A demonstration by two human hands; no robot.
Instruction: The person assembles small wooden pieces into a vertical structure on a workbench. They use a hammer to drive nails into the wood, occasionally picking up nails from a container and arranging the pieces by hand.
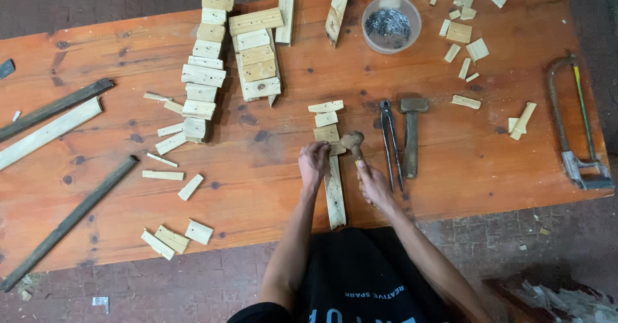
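My left hand (313, 161) pinches something small at the top of a long wooden strip (335, 197) that lies lengthwise on the orange table (257, 188); I cannot make out what is between the fingers. My right hand (373, 184) grips the handle of a small hammer (353, 144), whose head hovers just right of my left hand. Three short wooden blocks (326, 118) are laid across the strip's far end.
Pincers (390, 142) and a second hammer (411, 133) lie to the right. A clear bowl of nails (391, 23) stands at the back. Stacks of wood blocks (205, 72) sit back left, scraps back right, a hacksaw (573, 123) far right, long slats (48, 130) left.
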